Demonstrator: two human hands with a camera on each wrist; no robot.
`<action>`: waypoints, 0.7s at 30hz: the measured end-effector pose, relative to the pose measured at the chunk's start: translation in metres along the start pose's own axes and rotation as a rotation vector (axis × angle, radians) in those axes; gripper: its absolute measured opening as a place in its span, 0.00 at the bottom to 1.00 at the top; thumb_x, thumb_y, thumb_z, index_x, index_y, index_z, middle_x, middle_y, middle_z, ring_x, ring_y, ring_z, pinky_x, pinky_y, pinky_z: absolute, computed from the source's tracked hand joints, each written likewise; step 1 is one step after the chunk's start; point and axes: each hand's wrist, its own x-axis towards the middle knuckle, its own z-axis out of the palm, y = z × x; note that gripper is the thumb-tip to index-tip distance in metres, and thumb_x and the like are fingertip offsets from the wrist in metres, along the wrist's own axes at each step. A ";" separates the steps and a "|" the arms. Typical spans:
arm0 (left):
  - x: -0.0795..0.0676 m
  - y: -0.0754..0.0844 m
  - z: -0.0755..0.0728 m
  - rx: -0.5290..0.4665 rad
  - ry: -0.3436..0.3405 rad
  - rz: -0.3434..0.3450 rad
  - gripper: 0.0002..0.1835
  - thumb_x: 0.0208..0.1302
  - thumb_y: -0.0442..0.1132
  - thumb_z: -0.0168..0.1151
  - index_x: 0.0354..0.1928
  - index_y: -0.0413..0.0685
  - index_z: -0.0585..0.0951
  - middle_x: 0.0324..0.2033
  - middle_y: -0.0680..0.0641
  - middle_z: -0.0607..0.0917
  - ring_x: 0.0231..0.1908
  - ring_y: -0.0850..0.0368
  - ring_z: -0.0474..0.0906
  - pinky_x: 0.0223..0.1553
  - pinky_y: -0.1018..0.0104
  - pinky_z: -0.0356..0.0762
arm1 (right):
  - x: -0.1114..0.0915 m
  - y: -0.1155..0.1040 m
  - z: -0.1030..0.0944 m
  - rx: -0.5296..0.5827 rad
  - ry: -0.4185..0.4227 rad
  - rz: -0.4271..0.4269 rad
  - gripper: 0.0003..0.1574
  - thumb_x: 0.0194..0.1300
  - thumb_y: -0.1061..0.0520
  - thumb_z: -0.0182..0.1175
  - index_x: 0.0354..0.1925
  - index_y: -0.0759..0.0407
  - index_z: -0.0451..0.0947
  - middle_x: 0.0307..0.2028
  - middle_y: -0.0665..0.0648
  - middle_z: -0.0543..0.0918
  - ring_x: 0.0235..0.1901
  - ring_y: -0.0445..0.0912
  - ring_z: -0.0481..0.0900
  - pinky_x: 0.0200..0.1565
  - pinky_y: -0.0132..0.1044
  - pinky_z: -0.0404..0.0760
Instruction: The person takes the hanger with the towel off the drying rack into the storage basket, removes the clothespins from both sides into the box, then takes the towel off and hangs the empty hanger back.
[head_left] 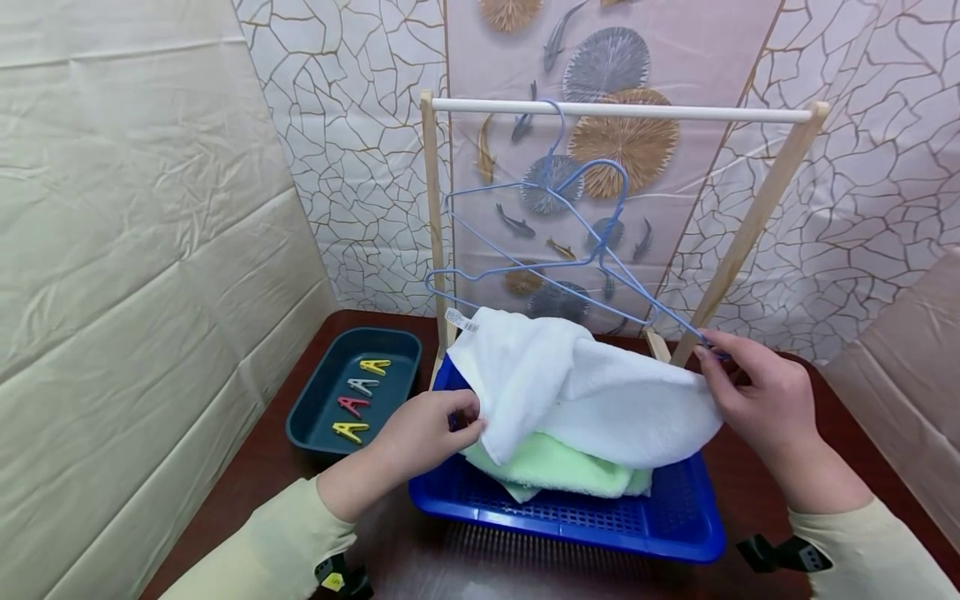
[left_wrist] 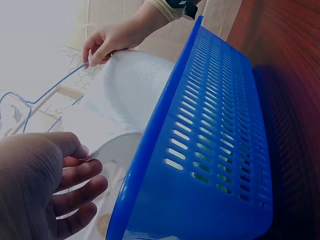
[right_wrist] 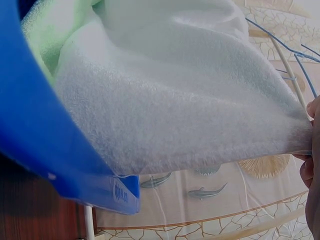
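A white towel [head_left: 630, 412] spreads over a folded light green towel [head_left: 570, 471] in the blue basket [head_left: 570, 531]. My right hand [head_left: 765, 400] pinches one end of a blue wire hanger [head_left: 600, 247], and the towel's right edge is gathered at those same fingers. The hanger tilts above the towel, its hook free of the rod. At the towel's left edge, my left hand [head_left: 427, 429] pinches the cloth between thumb and forefinger; its other fingers curl loosely in the left wrist view. A label [head_left: 461, 320] shows on the towel's far left corner.
A second blue hanger [head_left: 551, 190] hangs from the white rod [head_left: 675, 112] of a wooden-post rack, behind the basket. Left of the basket, a dark teal tray [head_left: 296, 421] holds several clothes pegs [head_left: 350, 431]. Everything stands on a dark brown table [head_left: 247, 500].
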 end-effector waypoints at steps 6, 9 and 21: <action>-0.001 -0.002 0.001 -0.017 -0.009 -0.041 0.05 0.68 0.50 0.64 0.33 0.64 0.80 0.28 0.65 0.81 0.27 0.66 0.75 0.28 0.69 0.77 | -0.001 0.000 -0.001 0.014 -0.003 0.010 0.35 0.73 0.36 0.50 0.43 0.65 0.86 0.29 0.59 0.86 0.19 0.43 0.74 0.24 0.24 0.73; -0.002 -0.004 0.001 -0.016 -0.003 -0.071 0.05 0.67 0.52 0.64 0.34 0.65 0.81 0.28 0.66 0.81 0.28 0.66 0.76 0.30 0.69 0.77 | -0.002 0.001 -0.001 0.025 -0.005 0.013 0.33 0.72 0.38 0.52 0.43 0.65 0.86 0.29 0.60 0.86 0.19 0.43 0.74 0.25 0.23 0.73; -0.004 -0.005 -0.009 0.033 0.099 -0.199 0.07 0.67 0.54 0.64 0.37 0.63 0.84 0.28 0.61 0.82 0.30 0.63 0.76 0.32 0.67 0.78 | -0.004 0.001 -0.001 0.052 0.003 0.001 0.34 0.72 0.37 0.53 0.43 0.66 0.86 0.29 0.59 0.86 0.20 0.40 0.74 0.25 0.23 0.72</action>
